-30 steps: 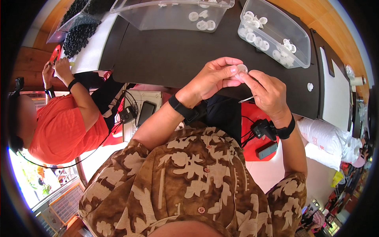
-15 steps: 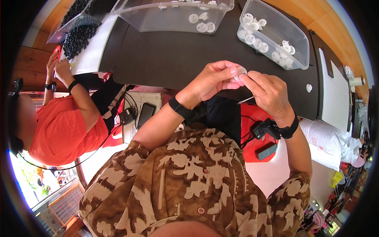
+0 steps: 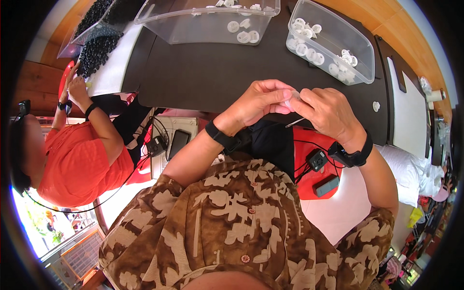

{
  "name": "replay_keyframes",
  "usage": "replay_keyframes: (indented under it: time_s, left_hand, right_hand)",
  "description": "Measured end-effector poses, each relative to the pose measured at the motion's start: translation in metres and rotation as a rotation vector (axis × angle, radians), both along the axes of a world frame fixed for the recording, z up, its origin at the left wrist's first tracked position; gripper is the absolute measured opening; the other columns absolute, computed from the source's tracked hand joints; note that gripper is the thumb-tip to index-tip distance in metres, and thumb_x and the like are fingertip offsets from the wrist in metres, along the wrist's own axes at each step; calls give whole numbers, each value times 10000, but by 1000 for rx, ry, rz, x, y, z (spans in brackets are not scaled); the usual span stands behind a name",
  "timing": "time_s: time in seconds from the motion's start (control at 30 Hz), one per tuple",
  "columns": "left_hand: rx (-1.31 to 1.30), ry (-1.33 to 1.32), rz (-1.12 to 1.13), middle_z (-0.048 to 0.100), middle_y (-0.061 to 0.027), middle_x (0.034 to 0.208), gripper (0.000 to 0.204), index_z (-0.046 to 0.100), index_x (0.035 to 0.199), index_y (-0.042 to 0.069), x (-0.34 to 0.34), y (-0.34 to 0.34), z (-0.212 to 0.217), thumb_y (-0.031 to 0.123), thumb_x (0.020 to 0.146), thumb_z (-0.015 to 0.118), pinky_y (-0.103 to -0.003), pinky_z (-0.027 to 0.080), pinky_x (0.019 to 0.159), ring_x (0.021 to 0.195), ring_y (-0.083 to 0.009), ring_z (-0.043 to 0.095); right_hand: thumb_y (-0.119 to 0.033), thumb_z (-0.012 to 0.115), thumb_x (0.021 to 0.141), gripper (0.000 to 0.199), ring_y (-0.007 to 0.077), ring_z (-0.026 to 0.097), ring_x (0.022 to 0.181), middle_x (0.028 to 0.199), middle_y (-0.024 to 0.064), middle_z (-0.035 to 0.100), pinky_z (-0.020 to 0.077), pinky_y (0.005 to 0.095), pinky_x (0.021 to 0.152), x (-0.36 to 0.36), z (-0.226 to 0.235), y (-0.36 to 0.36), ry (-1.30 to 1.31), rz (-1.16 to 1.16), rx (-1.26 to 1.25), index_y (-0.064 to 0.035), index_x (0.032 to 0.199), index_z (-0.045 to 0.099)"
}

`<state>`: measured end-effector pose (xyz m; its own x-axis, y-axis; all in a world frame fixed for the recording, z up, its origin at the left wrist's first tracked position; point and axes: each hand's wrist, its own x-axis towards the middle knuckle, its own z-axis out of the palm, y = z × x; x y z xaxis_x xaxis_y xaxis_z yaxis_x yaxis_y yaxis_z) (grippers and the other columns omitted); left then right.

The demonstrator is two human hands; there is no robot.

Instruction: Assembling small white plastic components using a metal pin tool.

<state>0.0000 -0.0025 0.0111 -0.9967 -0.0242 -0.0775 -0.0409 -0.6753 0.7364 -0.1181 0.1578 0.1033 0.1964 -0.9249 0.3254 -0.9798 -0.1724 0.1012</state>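
Over the front edge of the dark table, my left hand (image 3: 258,104) pinches a small white round plastic piece (image 3: 292,98) between thumb and fingers. My right hand (image 3: 331,115) is closed right against it, its fingertips partly covering the piece. A thin, light-coloured rod (image 3: 294,123) sticks out below the right fingers, its other end hidden in the hand. Ahead stand a large clear bin (image 3: 166,33) and a smaller clear bin (image 3: 363,48), both with several similar white round pieces. One loose white piece (image 3: 376,106) lies on the table to the right.
To the left, a person in a red shirt (image 3: 82,154) works beside a heap of small black parts (image 3: 99,53). A red stool (image 3: 309,186) with cabled devices stands below my right arm. White sacks (image 3: 398,169) lie at the right, below the table (image 3: 203,72).
My right forearm has swung outward and the wrist has turned. The right fingers now cover more of the white piece. Both hands sit slightly lower in the picture.
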Motion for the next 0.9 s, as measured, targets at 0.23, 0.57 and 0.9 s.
replay_keyframes:
  time_s: [0.23, 0.57, 0.9]
  left_hand:
    - [73, -16, 70, 637, -78, 1047, 214, 606, 1112, 39, -2, 0, -2, 170, 947, 567, -282, 548, 837, 938, -154, 635]
    - [193, 26, 100, 628, -102, 1106, 248, 576, 1167, 43, -4, -1, -4, 165, 952, 550, -303, 542, 881, 1006, -221, 641]
    - [136, 28, 131, 623, -116, 1127, 255, 577, 1171, 42, -4, 3, -5, 150, 940, 568, -312, 535, 908, 1031, -217, 629]
  right_hand:
    - [-81, 636, 753, 251, 170, 586, 608, 754, 25, 534, 472, 316, 523, 7, -7, 2, -116, -155, -9, -117, 1002, 627]
    - [-167, 489, 955, 178, 235, 564, 656, 748, 103, 567, 454, 344, 654, 40, -17, 22, -926, -667, -73, -22, 1031, 560]
    - [-98, 467, 955, 166, 154, 503, 515, 670, 93, 543, 424, 290, 522, 53, -24, 20, -1113, -710, -26, -1, 1018, 586]
